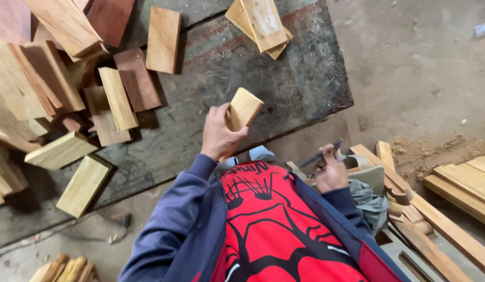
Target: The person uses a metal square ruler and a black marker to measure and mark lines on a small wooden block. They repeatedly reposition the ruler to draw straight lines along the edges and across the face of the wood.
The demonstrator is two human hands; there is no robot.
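Dark, scuffed tabletop (284, 89) fills the upper middle of the frame, worn grey-black with a faint reddish streak, wood chips scattered on it; it sits low over a dusty concrete floor (425, 68) that takes the upper right. Sawdust pile (430, 151) on the floor at right middle. Left hand (219, 133) at frame centre, fingers curled tight around a pale wood block (245, 108), block tilted, lifted just above the tabletop near its front edge. Right hand (331, 172) lower right of centre, fingers closed around a dark pencil-like tool (320, 155) that points to the upper right. Heap of wood blocks (59, 68) crowds the upper left, pale and reddish-brown pieces lying criss-cross, some overlapping. Single pale block (84, 185) lies flat at left middle near the tabletop edge, another (60, 150) just above it. Stacked pair of blocks (263, 23) at top centre. Long wood slats (451, 209) and offcuts pile along the right and lower right, beside a grey cloth (370, 201). Small sticks (65, 269) at bottom left on the floor. Blue jacket sleeves and a red printed shirt (268, 230) fill the lower centre, hiding the floor below the hands.
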